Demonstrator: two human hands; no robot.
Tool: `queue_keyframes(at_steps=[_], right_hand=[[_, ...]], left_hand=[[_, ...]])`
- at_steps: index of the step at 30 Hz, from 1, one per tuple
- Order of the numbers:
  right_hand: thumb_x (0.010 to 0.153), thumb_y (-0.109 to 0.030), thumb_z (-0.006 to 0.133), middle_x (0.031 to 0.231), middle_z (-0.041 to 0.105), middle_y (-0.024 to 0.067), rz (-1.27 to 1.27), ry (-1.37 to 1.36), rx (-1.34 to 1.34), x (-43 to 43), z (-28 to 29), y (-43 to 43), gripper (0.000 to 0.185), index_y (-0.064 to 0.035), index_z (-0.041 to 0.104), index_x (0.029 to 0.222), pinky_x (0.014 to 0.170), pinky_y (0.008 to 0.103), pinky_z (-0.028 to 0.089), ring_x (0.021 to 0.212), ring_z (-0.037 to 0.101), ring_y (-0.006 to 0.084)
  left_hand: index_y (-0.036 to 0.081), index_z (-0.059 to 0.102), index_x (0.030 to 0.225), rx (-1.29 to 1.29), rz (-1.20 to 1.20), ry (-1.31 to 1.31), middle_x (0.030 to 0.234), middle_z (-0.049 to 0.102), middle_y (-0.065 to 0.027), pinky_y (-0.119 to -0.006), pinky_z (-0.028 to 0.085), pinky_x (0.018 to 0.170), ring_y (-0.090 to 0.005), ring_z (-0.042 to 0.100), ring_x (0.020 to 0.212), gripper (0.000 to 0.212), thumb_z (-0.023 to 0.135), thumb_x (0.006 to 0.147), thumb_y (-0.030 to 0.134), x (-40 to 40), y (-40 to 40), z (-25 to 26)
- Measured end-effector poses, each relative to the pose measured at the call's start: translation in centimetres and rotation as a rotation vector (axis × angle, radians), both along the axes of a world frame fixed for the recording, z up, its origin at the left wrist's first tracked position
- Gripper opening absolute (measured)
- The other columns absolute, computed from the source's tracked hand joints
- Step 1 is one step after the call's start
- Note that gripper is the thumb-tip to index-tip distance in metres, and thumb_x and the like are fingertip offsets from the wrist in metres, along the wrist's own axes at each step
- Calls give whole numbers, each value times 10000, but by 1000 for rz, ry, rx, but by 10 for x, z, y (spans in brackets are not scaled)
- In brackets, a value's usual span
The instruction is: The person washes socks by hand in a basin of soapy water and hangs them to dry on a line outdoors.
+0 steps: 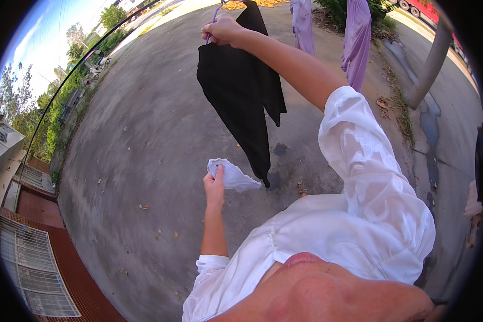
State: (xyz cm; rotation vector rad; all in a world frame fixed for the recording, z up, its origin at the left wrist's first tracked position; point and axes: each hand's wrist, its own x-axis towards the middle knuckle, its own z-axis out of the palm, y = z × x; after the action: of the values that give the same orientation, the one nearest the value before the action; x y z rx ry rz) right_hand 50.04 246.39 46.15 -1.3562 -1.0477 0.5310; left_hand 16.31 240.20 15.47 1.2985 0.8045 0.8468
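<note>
My right hand point(222, 30) is raised at the top centre, its fingers closed around a purple-blue clothes hanger point(215, 13). A black garment point(235, 80) hangs at the hanger and tapers to narrow ends over the concrete ground. The top of the hanger is partly cut off by the frame's edge. Lower and nearer the middle, my left hand point(214, 181) grips a small white cloth piece point(239, 177) with a frayed-looking edge, thumb on top. The cloth's tip appears close to the black garment's lower end; whether they touch I cannot tell.
Purple garments point(356, 44) hang at the upper right. A grey pole point(434, 64) rises beyond them, beside a wet streak on the pavement. Yellow-orange items point(253, 4) lie spread on the ground at the top. A building with a barred window point(36, 265) borders the left.
</note>
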Motion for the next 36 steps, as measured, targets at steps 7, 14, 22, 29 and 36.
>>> queue_keyframes(at_steps=[7, 14, 22, 29, 36], right_hand=[[940, -196, 542, 622, 528, 35, 3, 69, 135, -20, 21, -16, 246, -37, 557, 752, 406, 258, 344, 456, 450, 105], [978, -171, 475, 634, 481, 8, -10, -144, 89, -6, 55, -44, 311, 64, 609, 1131, 424, 252, 288, 456, 371, 94], [972, -135, 510, 575, 332, -63, 499, 130, 258, -11, 84, -90, 157, 16, 551, 976, 463, 194, 231, 493, 300, 35], [990, -191, 501, 539, 326, -64, 522, -13, 190, -15, 40, -185, 227, 27, 554, 1024, 420, 178, 235, 451, 308, 19], [992, -214, 514, 528, 348, -63, 472, 78, 44, -2, -8, -298, 225, 2, 574, 979, 427, 200, 247, 440, 302, 33]], left_hand=[[-3, 668, 917, -29, -118, 0, 844, 668, -25, -262, 490, 666, -93, 606, 740, 232, 608, 947, 219, 11, 12, 0], [1, 662, 932, -30, -233, 39, 871, 672, -36, -282, 506, 689, -114, 627, 766, 232, 620, 940, 229, 23, 17, -9], [4, 671, 885, -62, -309, 77, 815, 650, 0, -253, 475, 665, -71, 579, 742, 234, 614, 945, 224, 22, 21, -22], [22, 662, 859, -159, -309, 59, 809, 644, 12, -250, 465, 656, -67, 577, 729, 226, 611, 945, 225, 33, 7, -14], [21, 659, 884, -132, -322, 75, 829, 662, -8, -262, 477, 666, -87, 597, 730, 213, 604, 944, 218, 46, -16, -4]])
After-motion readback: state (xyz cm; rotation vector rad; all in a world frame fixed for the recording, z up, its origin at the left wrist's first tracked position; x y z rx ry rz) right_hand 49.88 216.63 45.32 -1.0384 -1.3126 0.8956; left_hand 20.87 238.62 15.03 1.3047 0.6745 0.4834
